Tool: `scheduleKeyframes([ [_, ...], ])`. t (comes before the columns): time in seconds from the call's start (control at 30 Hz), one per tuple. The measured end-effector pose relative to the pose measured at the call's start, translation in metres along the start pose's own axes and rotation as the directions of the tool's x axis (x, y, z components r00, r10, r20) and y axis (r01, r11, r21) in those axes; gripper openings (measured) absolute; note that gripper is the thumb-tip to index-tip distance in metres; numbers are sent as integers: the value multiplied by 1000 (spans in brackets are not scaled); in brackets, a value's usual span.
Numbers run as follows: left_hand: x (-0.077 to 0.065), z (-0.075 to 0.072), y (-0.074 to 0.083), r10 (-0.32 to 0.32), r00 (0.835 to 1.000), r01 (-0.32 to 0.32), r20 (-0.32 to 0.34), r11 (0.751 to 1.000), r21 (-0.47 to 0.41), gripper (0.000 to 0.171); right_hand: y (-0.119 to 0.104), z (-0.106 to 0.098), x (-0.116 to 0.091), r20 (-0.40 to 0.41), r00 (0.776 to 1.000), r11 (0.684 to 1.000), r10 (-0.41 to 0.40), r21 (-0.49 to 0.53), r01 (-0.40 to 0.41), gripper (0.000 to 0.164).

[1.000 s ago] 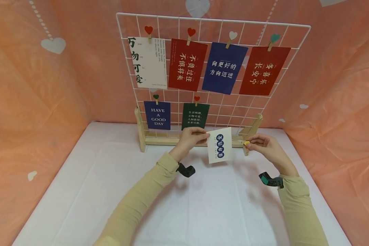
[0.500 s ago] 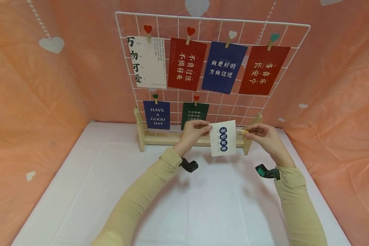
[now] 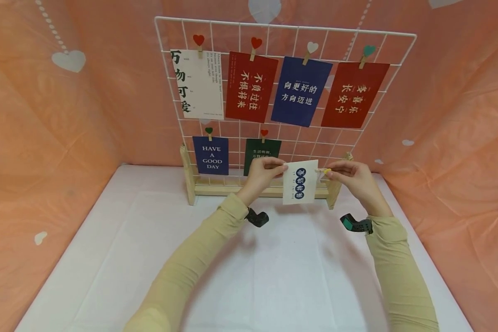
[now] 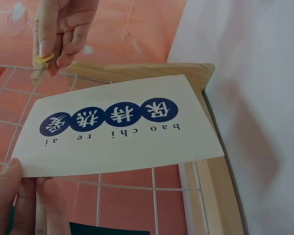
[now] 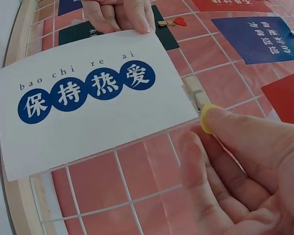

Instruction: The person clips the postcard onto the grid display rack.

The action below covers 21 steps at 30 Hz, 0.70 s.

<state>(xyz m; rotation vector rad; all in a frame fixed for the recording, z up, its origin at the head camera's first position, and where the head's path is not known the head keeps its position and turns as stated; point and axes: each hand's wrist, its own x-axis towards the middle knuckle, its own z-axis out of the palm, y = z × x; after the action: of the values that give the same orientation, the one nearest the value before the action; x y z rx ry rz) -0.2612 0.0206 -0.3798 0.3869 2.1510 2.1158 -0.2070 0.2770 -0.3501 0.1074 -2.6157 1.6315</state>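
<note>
My left hand (image 3: 265, 177) pinches a white card (image 3: 300, 188) by its upper left corner, in front of the wire grid's lower right part. Blue circles with white characters run along the card. In my right hand (image 3: 352, 180) is a small wooden clothespin (image 5: 196, 93) with a yellow head (image 5: 208, 117), pinched between thumb and fingers. Its wooden tip reaches close to the card's upper right edge in the right wrist view. A green card (image 3: 262, 150) hangs just behind my left fingers, partly hidden by them.
The white wire grid (image 3: 285, 28) stands in a wooden base (image 3: 216, 190) on the white tabletop (image 3: 249, 276). Several cards hang on it from heart clothespins, among them a blue card (image 3: 210, 156) and a red card (image 3: 355, 94). Orange cloth (image 3: 66, 129) surrounds the table.
Both hands have risen toward the grid. The white card has moved up and slightly right, while the right hand has brought the clothespin left and up, closer to the card's edge.
</note>
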Motion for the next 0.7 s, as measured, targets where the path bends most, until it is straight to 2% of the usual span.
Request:
scheduleKeyframes([
  [0.23, 5, 0, 2, 30, 999, -29, -13, 998, 57, 16, -10, 1, 6, -7, 1000, 1000, -1, -31, 0, 37],
  [0.47, 11, 2, 5, 37, 999, -35, -35, 999, 33, 15, -17, -1, 11, -28, 1000, 998, 1, -66, -3, 38],
  [0.7, 14, 2, 7, 88, 995, -86, -48, 995, 49, 15, -23, -1, 15, -29, 999, 996, -29, -88, 26, 35],
])
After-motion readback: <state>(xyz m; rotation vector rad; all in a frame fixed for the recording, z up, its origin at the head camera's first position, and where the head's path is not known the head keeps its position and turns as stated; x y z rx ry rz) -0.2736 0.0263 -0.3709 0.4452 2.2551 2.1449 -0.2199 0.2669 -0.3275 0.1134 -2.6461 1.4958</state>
